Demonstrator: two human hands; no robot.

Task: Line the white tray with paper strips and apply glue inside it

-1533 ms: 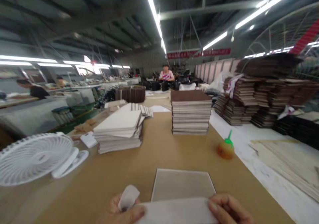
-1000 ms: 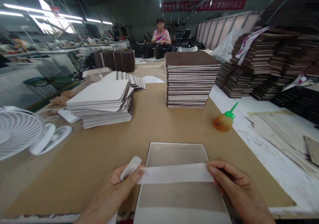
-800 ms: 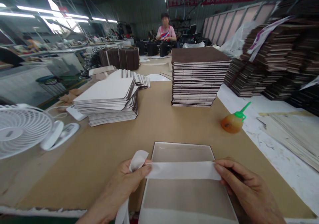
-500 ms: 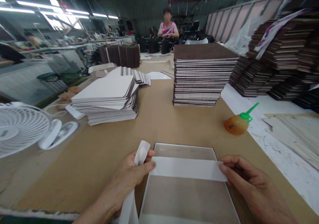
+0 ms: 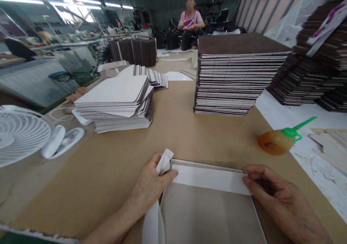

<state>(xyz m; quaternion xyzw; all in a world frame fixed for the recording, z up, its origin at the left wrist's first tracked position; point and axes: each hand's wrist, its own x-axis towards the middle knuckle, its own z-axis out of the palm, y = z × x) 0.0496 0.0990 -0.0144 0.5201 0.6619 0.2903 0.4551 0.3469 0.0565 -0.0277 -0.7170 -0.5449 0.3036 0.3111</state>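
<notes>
Fingers of the left hand (image 5: 155, 180) and right hand (image 5: 284, 197) pinch a white strip (image 5: 208, 179) stretched across the far end of a grey panel (image 5: 206, 215) on a table (image 5: 116, 168).

A fold of strip pokes up from the left fingers, and a length trails beside the panel; whether the taut span touches it is unclear. Beyond the right hand is a green-spouted bottle (image 5: 276, 141); farther back, a pale stack (image 5: 114, 92) and a brown-topped stack (image 5: 230, 81); far left, a fan (image 5: 20, 135).
</notes>
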